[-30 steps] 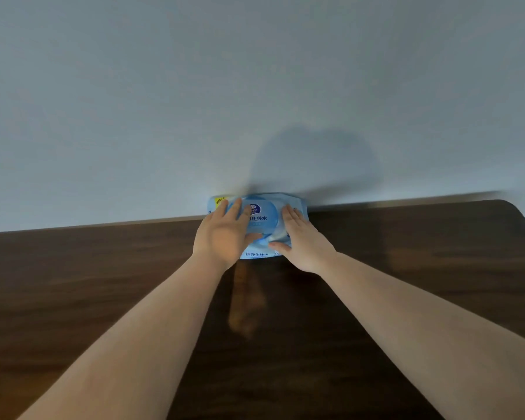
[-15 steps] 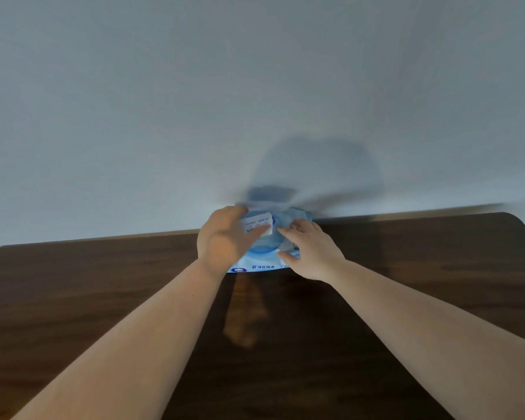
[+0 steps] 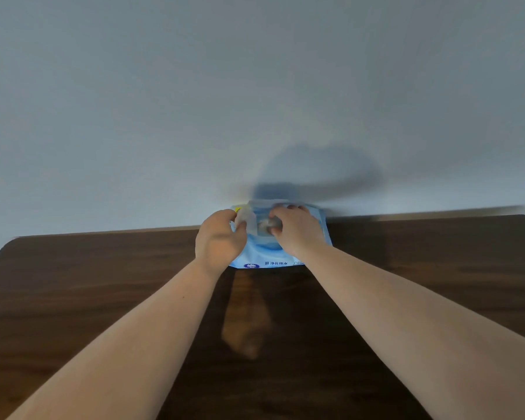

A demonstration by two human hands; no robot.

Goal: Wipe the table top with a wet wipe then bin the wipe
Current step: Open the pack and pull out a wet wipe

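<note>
Table [image 3: 103, 298]: dark wood grain, smooth, semi-gloss. Wipes pack [image 3: 273, 256]: glossy blue plastic film. Wall [image 3: 164, 101]: matt, plain.

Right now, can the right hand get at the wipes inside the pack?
Probably yes: the right hand sits at the opening of the wet wipe pack, while the left hand holds the flap aside. Motion blur hides details.

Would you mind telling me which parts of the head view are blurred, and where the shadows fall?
Head view: motion blur smears the right hand's fingers and the top of the wet wipe pack; its lower print stays legible. The left hand is sharper. A large soft shadow sits on the wall behind them; the table edge bows.
</note>
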